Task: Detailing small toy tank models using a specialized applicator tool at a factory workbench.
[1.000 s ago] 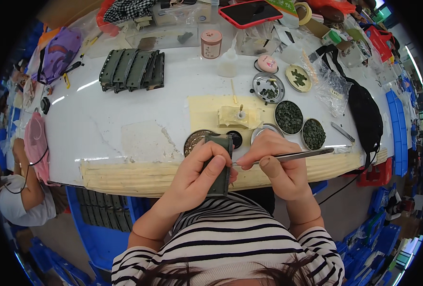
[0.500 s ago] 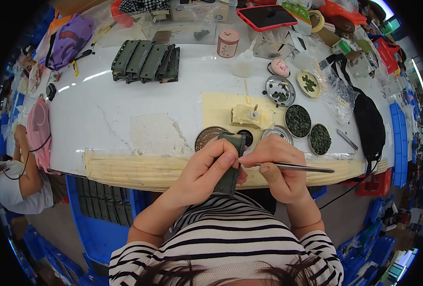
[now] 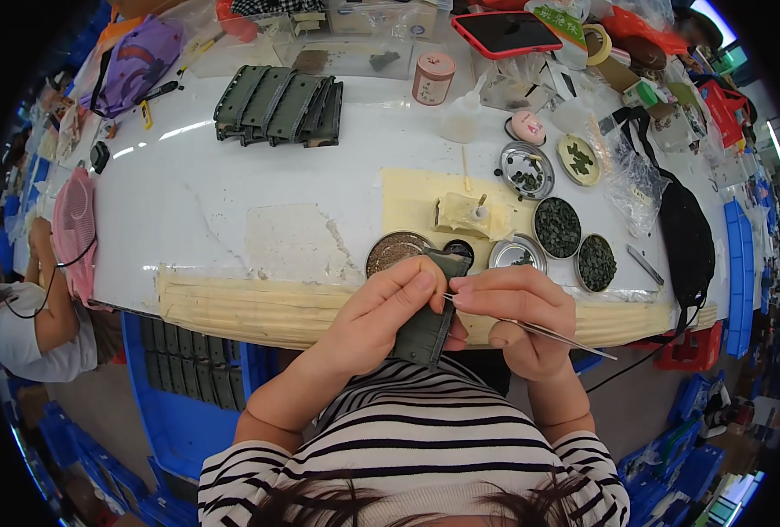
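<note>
My left hand [image 3: 377,307] is closed around a dark green, strip-like panel [image 3: 423,338], held over the table's padded front edge. My right hand [image 3: 530,307] grips slim metal tweezers [image 3: 552,334]. Their tips meet the panel's upper part beside my left thumb and fingertips. Whether a small bit sits between the tips is too small to tell. Just beyond my hands stand a tin of brown grains [image 3: 396,250], a small black pot [image 3: 458,250] and a silver tin [image 3: 518,253] with a few dark green bits inside.
Two tins of dark green bits, one larger [image 3: 557,227] and one smaller [image 3: 596,263], stand to the right. A taped block [image 3: 473,216] stands ahead. Folded green panels [image 3: 276,105] lie at the back left. A blue crate [image 3: 166,417] holds more panels. A person [image 3: 43,329] sits at far left.
The tweezers' outer end has swung down toward me, and my right fingers have shifted on them. The panel has tilted slightly in my left hand. The whole view has moved a little.
</note>
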A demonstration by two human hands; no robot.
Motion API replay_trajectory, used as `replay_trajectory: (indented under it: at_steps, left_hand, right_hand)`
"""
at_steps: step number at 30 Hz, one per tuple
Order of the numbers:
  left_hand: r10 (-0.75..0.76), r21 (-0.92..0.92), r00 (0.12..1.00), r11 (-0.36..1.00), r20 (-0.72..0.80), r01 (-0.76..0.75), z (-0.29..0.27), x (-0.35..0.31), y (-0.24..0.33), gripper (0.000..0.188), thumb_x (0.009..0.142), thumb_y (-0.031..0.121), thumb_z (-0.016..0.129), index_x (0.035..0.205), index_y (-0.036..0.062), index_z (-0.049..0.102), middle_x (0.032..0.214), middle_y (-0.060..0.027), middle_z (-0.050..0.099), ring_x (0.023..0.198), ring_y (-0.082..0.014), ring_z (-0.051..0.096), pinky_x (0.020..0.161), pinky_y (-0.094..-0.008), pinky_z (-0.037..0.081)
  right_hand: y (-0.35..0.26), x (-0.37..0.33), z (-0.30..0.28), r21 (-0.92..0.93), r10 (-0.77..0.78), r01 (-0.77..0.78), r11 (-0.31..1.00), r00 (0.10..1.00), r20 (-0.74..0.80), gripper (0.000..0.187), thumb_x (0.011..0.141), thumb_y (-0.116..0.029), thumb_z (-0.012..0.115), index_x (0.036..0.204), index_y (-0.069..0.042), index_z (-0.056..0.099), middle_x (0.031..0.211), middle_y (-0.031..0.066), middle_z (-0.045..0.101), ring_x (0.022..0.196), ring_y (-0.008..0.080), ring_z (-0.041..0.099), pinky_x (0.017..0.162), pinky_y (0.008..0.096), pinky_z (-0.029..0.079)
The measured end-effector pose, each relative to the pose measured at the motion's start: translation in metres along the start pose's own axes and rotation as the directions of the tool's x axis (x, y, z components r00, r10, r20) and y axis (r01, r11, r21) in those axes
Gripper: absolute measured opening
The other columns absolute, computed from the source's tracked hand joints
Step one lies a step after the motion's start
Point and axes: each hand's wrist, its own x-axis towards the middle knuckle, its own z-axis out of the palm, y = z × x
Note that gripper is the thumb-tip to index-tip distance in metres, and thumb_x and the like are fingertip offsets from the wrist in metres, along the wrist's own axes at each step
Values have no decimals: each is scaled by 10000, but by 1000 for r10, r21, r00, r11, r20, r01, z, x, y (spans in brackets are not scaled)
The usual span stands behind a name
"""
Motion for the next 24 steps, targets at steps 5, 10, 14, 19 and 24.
replay_trajectory:
  at_steps: [5, 10, 14, 19, 24]
  left_hand:
    - [-3, 9, 1000, 1000, -19, 4, 1, 2, 0, 305, 1010, 295, 360, 871, 38, 446, 814, -115, 607, 756, -173, 633, 697, -275, 543]
    - [-17, 46, 999, 999, -32, 18, 2, 1, 3, 307, 1011, 298, 359, 876, 36, 447, 813, -115, 608, 757, -181, 638, 690, -273, 538]
    - [-19, 32, 999, 999, -34, 20, 1, 1, 2, 302, 1011, 293, 361, 880, 35, 449, 818, -113, 605, 758, -180, 637, 696, -279, 543]
    - [-9, -12, 999, 1000, -32, 9, 1, 1, -1, 287, 1010, 278, 367, 886, 33, 452, 847, -91, 576, 798, -168, 632, 706, -288, 551]
    - [9, 93, 999, 996, -35, -6, 3, 1, 2, 282, 1010, 268, 367, 884, 31, 455, 843, -74, 554, 798, -156, 617, 726, -289, 546]
  right_hand:
    - [4, 1, 1, -22, -19, 19, 1000, 1000, -3, 264, 877, -199, 540, 955, 13, 677, 937, 156, 663, 856, 261, 638, 761, 323, 505]
    - [4, 2, 1, -30, -21, 21, 999, 1000, 4, 250, 865, -171, 532, 952, 16, 675, 940, 154, 663, 849, 260, 636, 760, 324, 503]
    - [5, 1, 2, -26, -24, 24, 999, 1000, 4, 249, 864, -169, 532, 951, 16, 674, 940, 153, 663, 846, 260, 635, 757, 325, 502]
    - [5, 1, 2, -51, -40, 40, 998, 999, 7, 237, 861, -155, 537, 955, 11, 678, 948, 149, 660, 845, 256, 634, 752, 317, 502]
    - [6, -1, 3, -155, -143, 146, 977, 989, 32, 261, 857, -220, 594, 963, 2, 682, 947, 141, 653, 818, 246, 640, 702, 302, 513]
